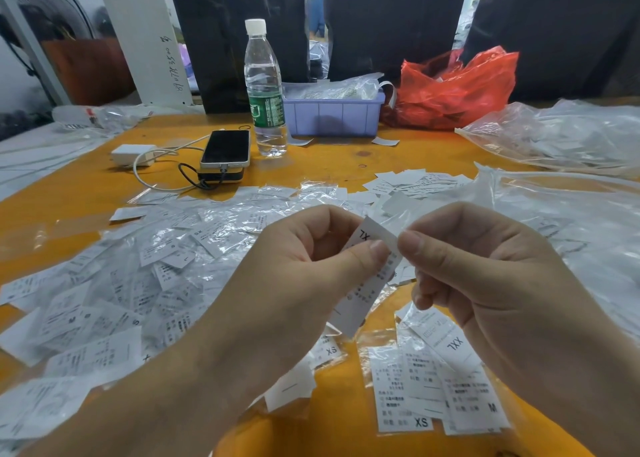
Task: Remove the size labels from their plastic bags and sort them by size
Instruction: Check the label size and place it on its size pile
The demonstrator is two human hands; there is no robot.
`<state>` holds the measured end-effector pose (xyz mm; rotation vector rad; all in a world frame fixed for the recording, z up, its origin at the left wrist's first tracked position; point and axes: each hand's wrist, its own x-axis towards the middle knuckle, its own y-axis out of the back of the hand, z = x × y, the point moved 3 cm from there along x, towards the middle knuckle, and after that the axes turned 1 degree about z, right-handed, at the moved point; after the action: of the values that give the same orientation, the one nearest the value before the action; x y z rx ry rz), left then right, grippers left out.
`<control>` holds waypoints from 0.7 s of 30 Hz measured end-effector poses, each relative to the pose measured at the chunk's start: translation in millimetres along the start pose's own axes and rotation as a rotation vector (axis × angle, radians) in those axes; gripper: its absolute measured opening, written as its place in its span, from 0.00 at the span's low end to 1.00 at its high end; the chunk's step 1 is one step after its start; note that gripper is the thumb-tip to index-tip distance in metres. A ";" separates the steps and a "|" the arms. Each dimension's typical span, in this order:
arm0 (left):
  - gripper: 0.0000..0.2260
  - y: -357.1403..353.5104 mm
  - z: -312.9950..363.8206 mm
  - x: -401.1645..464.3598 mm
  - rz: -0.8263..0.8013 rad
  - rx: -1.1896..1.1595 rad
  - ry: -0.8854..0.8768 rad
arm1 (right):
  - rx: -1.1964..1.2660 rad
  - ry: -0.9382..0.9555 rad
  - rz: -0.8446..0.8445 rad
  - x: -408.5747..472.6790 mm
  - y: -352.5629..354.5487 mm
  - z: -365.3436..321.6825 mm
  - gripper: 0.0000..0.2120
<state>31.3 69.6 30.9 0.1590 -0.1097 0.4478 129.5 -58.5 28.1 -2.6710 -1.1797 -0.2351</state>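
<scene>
White paper is lying nearest the viewer: a small sorted group of loose labels (440,391) marked XS, M and XXL is sitting on the orange tabletop (346,425), just beside the right wrist. Above it, both hands are pinching one label (372,269) printed XL. The left hand (304,266) is closing thumb against forefinger on the strip's left edge, and the right hand (485,269) is nipping its upper right edge the same way, the other fingers curling in. Whether a clear sleeve is still covering this strip is hard to tell.

I judge it to be featherlight, limp and easily creased, with any film around it slick, so a fingertip pinch at the edge looks best, one hand on plastic and the other on paper.

Behind the hands, a wide heap of bagged labels (145,276) is spreading to the left, and a loose pile of paper strips (408,183) is lying farther back. Beyond those, a phone (225,148) and a water bottle (265,89) are standing near a lilac bin (334,117) and a red plastic bag (457,89).
</scene>
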 end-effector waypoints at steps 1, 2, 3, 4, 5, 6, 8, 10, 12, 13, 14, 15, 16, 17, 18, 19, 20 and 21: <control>0.08 -0.7 0.1 0.0 -0.002 -0.008 0.002 | 0.006 0.000 -0.001 0.1 -0.2 0.3 0.07; 0.08 -1.7 0.0 -0.2 -0.003 -0.019 0.007 | 0.016 0.001 -0.002 0.1 -0.4 0.6 0.07; 0.07 -2.8 -0.1 -0.1 -0.007 -0.032 0.014 | 0.028 0.001 -0.004 0.0 -0.7 0.8 0.07; 0.07 -4.2 -0.2 -0.3 -0.014 -0.045 0.023 | 0.036 0.002 -0.008 -0.1 -1.2 1.0 0.07; 0.08 -5.7 -0.5 -0.3 -0.019 -0.057 0.033 | 0.038 0.005 -0.013 -0.5 -1.5 1.1 0.07; 0.08 -7.1 -0.9 -0.6 -0.023 -0.070 0.044 | 0.035 0.012 -0.017 -0.9 -1.7 1.2 0.07; 0.10 -8.9 -1.8 -0.8 -0.028 -0.103 0.068 | 0.013 0.031 -0.019 -1.5 -1.2 1.0 0.07; 0.12 -9.8 -2.0 -1.3 -0.038 -0.146 0.093 | -0.026 0.058 -0.022 -1.8 -0.4 0.5 0.08; 0.12 -9.4 -2.0 -1.4 -0.042 -0.170 0.111 | -0.081 0.110 -0.026 -2.5 -0.8 -0.7 0.08; 0.11 -9.3 -1.7 -1.2 -0.043 -0.176 0.117 | -0.101 0.144 -0.022 -2.9 -1.6 -1.7 0.06; 0.11 -9.2 -1.5 -1.5 -0.046 -0.184 0.123 | -0.122 0.179 -0.014 -3.4 -2.2 -2.7 0.04; 0.11 -9.4 -1.2 -1.6 -0.050 -0.193 0.128 | -0.144 0.212 -0.006 -3.9 -2.8 -3.5 0.03; 0.11 -9.7 -0.9 -2.0 -0.053 -0.201 0.135 | -0.166 0.238 0.002 -4.2 -3.2 -4.0 0.02; 0.12 -9.8 -0.9 -2.5 -0.055 -0.205 0.143 | -0.186 0.254 0.011 -4.4 -3.2 -4.0 0.01; 0.11 -9.4 -1.1 -2.9 -0.055 -0.202 0.150 | -0.201 0.259 0.021 -4.4 -2.4 -3.7 0.01; 0.10 -9.0 -1.3 -2.9 -0.050 -0.187 0.154 | -0.212 0.257 0.029 -4.0 -1.5 -3.2 0.01; 0.10 -7.9 -2.0 -2.5 -0.036 -0.158 0.156 | -0.220 0.249 0.034 -3.7 -0.3 -2.6 0.02; 0.10 -6.2 -2.6 -2.1 -0.011 -0.124 0.150 | -0.221 0.239 0.037 -3.2 0.8 -2.0 0.02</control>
<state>32.3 63.7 27.3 0.0045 0.0107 0.4390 127.8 -61.8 29.3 -2.7472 -1.0850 -0.6947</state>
